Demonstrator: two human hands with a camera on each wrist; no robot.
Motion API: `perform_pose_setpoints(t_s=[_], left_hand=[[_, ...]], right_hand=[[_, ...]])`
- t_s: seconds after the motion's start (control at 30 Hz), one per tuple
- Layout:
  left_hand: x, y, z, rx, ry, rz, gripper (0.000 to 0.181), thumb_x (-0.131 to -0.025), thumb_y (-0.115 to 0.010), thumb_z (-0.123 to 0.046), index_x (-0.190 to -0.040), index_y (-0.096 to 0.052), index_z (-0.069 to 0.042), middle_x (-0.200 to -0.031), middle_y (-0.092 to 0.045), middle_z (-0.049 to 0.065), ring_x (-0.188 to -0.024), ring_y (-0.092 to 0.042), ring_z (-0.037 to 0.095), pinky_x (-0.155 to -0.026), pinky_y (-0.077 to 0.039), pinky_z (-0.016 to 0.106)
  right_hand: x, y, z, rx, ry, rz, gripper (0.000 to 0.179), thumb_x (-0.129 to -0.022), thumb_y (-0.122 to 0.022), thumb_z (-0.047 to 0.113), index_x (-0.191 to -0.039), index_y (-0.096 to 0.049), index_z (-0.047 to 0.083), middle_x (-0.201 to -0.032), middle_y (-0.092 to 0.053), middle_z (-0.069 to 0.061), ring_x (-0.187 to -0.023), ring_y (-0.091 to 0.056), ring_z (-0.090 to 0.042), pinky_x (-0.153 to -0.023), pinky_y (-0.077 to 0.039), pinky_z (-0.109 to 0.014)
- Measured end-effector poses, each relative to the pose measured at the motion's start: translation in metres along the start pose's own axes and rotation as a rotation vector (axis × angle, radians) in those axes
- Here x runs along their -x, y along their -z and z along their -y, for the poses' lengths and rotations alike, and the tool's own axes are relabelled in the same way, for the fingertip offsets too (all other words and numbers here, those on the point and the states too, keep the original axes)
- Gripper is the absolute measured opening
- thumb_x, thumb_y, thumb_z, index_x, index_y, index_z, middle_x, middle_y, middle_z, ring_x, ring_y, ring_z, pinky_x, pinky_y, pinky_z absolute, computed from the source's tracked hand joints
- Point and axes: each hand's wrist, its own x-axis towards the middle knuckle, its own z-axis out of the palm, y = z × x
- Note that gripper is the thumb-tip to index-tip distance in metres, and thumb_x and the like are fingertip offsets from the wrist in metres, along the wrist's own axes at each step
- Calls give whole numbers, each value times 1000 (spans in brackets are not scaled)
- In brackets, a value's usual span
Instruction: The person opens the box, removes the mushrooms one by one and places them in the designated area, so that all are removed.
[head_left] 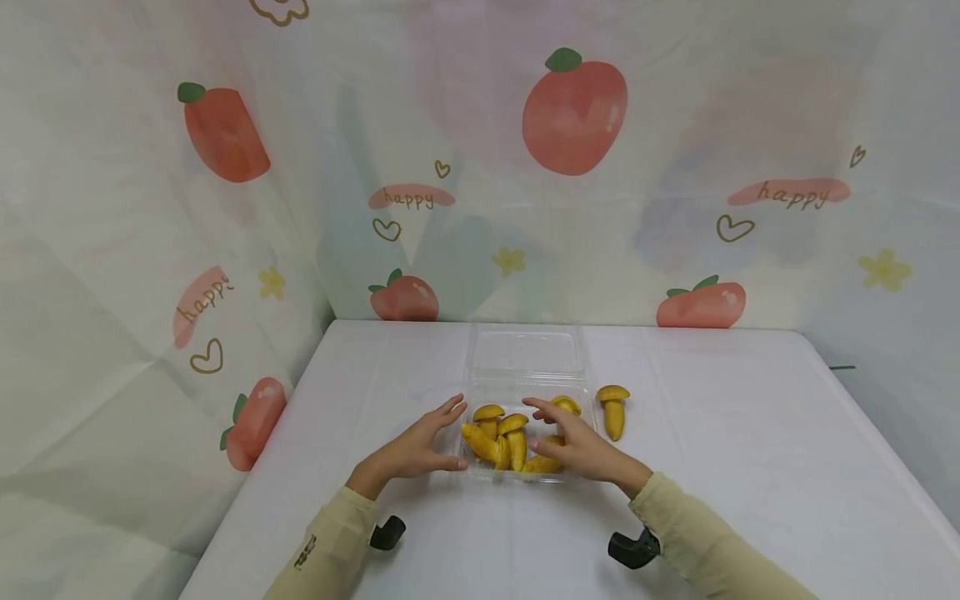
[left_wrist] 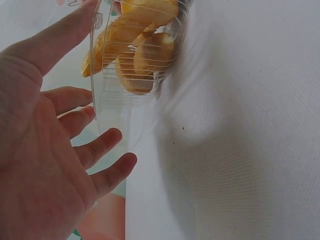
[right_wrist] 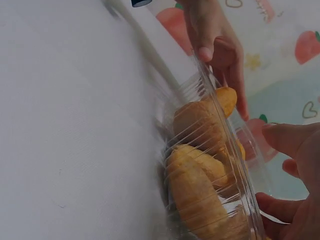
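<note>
A clear plastic box (head_left: 491, 477) sits on the table, its hinged lid (head_left: 527, 352) folded back to the far side. Several yellow mushrooms (head_left: 515, 442) lie inside it. At the box's left side is my left hand (head_left: 412, 447), fingers spread; its thumb reaches the rim in the left wrist view. My right hand (head_left: 583, 450) hovers over the box's right part and hides some of the mushrooms there. In the right wrist view, its loosely bent fingers (right_wrist: 285, 140) are beside the rim and hold nothing. Another mushroom (head_left: 613, 413) lies outside, just right of the box.
A white cloth covers the table (head_left: 750, 433). Behind and to the left hang pale curtains (head_left: 480, 125) printed with fruit and hearts. A black wrist device (head_left: 633, 550) sticks out below the right sleeve, and another (head_left: 387, 533) below the left sleeve.
</note>
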Motion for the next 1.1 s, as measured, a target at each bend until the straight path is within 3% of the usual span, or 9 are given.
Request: perform_pose_setpoints(t_s=[0.23, 0.47, 0.6, 0.83, 1.1], left_hand=[[0, 3, -4, 2, 9, 1, 95, -88, -80, -30, -160, -25, -4, -171, -12, 15, -157, -16, 40, -122, -23, 64], [-1, 1, -1, 8, 21, -2, 95, -88, -80, -31, -161, -24, -5, -172, -11, 14, -157, -16, 39, -122, -23, 64], [0, -1, -2, 11, 27, 1, 95, -88, -80, -30, -161, -24, -6, -172, -11, 13, -158, -15, 38, -123, -22, 64], [1, -1, -5, 18, 26, -5, 94, -88, -80, -28, -161, -25, -6, -172, -11, 13, -158, -15, 38, -123, -22, 63], [1, -1, -2, 10, 17, -4, 94, -88, -80, -29, -161, -25, -6, -172, -12, 13, -157, -16, 38, -122, -23, 63]], right_hand=[[-7, -6, -4, 31, 18, 26, 62, -100, -63, 17, -154, -37, 3, -142, -54, -26, -131, -50, -49, -106, -42, -67], [-12, -15, -9, 156, -19, 20, 63, -97, -67, 19, -152, -42, 4, -134, -62, -23, -122, -60, -41, -97, -51, -58], [-14, -20, -9, 218, -48, 32, 64, -94, -71, 22, -151, -45, 8, -127, -68, -16, -116, -63, -35, -95, -50, -54], [-18, -21, -7, 204, -68, 74, 65, -93, -73, 20, -151, -46, 9, -132, -65, -12, -116, -60, -30, -97, -48, -51], [-18, -24, -6, 168, -96, 39, 65, -90, -76, 17, -148, -48, 10, -128, -66, -12, -114, -61, -29, -94, -51, -48]])
